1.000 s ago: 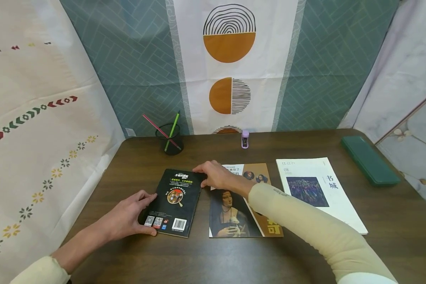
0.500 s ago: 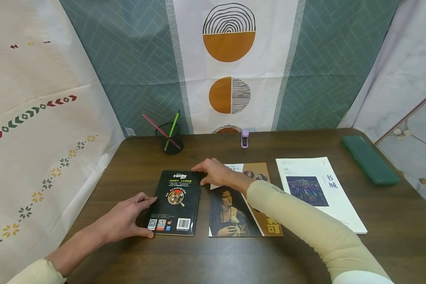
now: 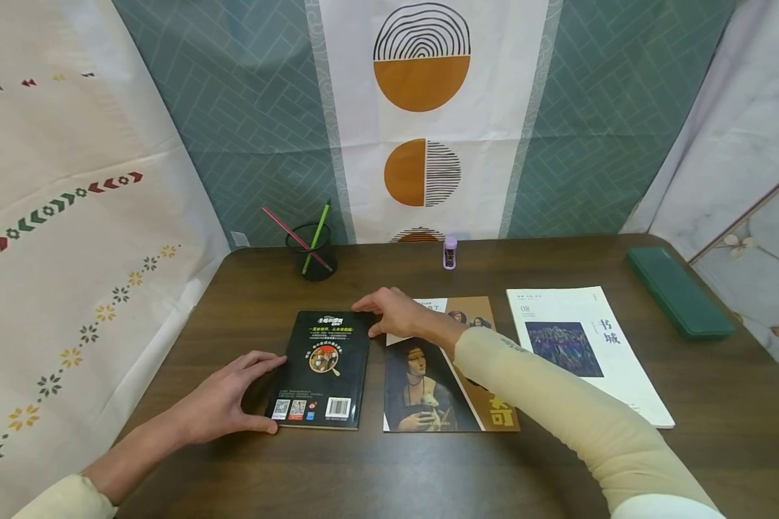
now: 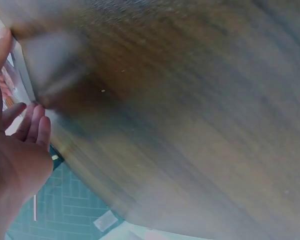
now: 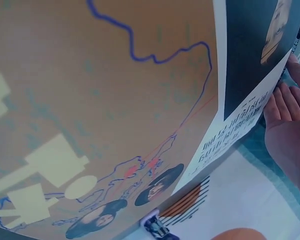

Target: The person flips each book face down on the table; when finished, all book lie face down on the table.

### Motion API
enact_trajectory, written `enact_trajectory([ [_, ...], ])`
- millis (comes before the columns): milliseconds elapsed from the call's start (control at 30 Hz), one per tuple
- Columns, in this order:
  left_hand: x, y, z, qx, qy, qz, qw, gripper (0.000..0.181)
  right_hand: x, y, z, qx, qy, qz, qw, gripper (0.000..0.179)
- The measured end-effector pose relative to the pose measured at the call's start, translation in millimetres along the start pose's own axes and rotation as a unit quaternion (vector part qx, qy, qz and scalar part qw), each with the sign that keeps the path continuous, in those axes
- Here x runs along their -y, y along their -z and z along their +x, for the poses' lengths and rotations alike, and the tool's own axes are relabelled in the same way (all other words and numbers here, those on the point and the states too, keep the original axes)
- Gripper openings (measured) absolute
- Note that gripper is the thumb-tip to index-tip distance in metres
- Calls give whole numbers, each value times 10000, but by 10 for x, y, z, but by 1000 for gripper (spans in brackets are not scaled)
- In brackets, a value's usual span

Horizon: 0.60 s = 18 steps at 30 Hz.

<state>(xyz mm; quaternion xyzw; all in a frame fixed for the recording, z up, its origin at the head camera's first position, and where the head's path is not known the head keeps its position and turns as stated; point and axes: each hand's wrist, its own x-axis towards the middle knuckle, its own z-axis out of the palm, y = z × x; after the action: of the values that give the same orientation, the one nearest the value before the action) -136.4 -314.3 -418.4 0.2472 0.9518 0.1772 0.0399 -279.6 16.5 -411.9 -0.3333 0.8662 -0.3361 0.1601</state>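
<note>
A black paperback book (image 3: 324, 360) lies back cover up on the dark wooden table, at the left of the row. My left hand (image 3: 223, 400) is at its left side, fingertips at the left edge and thumb by the lower-left corner. In the left wrist view, the left hand (image 4: 20, 160) has loosely bent fingers beside the book's pale page edge (image 4: 24, 75). My right hand (image 3: 396, 313) reaches over a brown book with a portrait (image 3: 422, 396), its fingertips at the black book's upper-right corner. The right wrist view shows that hand (image 5: 290, 120) beyond the brown book's cover (image 5: 155, 100).
A white book (image 3: 630, 375) lies to the right, under part of the right forearm. Farther right is a green case (image 3: 681, 292). At the back stand a black mesh pen cup (image 3: 318, 263) with two pencils and a small purple object (image 3: 450, 254).
The black book has turned so its lower end shifted right, and it lies straighter. My left hand has moved slightly left; the right hand stays near the upper corner.
</note>
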Motion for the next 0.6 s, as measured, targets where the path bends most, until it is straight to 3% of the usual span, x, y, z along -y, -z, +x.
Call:
enact_trajectory([
  [167, 56, -29, 15, -21, 68, -396, 9992, 109, -28, 38, -35, -66, 1, 204, 9998, 60],
  [433, 116, 30, 104, -85, 174, -1060, 9942, 104, -128, 145, -154, -464, 14, 1044, 9935, 58],
  [600, 132, 78, 187, -135, 155, -1309, 9912, 100, -193, 230, -248, -596, 19, 993, 9933, 60],
])
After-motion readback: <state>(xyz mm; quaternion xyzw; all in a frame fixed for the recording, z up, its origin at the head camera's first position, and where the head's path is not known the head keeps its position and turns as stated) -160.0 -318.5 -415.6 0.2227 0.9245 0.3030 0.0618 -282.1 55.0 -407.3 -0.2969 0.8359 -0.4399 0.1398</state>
